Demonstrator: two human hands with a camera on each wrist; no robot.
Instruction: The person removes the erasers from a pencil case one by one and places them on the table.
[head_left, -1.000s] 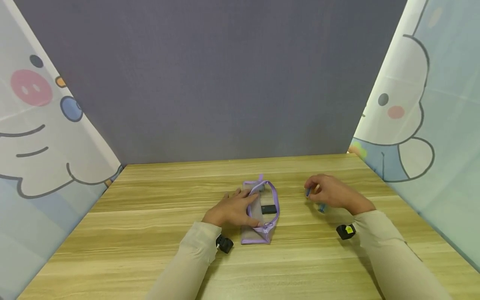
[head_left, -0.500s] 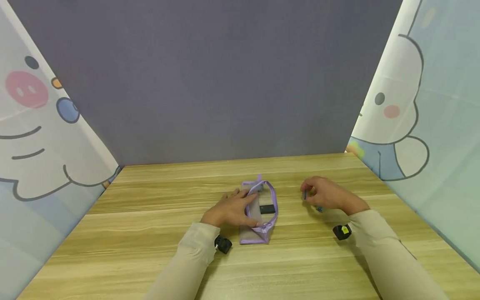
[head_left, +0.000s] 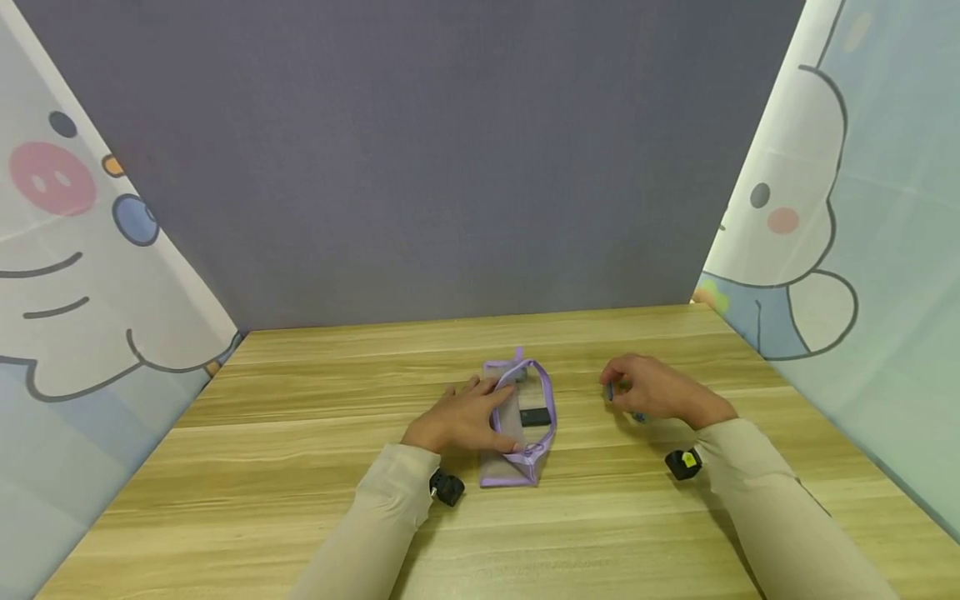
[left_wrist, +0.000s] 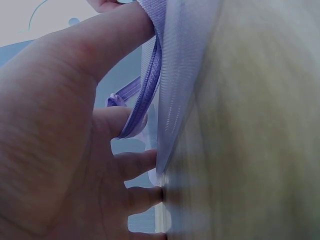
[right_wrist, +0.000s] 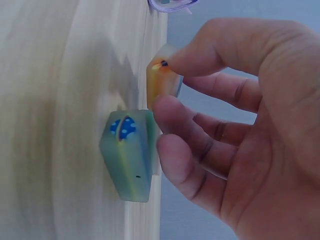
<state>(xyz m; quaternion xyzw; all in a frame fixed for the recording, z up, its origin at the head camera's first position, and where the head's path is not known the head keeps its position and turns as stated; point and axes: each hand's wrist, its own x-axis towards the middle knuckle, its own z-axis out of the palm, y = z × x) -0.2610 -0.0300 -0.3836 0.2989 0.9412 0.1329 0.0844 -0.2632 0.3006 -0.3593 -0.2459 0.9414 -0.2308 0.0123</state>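
Observation:
My left hand lies spread over the left side of a see-through mesh zip pouch with purple trim. Its thumb and index finger reach the zipper edge, and the pouch's mouth gapes. Inside lie a black rectangular piece and a small grey thing. To the right, my right hand pinches a small orange, translucent, faceted block, its thumb on the top end. Beside it on the table stands a similar green block with a blue dotted motif, close to the curled fingers.
A wood-grain table bears everything. Behind it rises a dark grey panel, with cartoon-printed curtains at both sides. Black wrist cameras hang near each sleeve.
Over the last second my right hand shifts slightly left with the pinched block, which turns more upright. The left hand and pouch stay put; the head view drifts a little.

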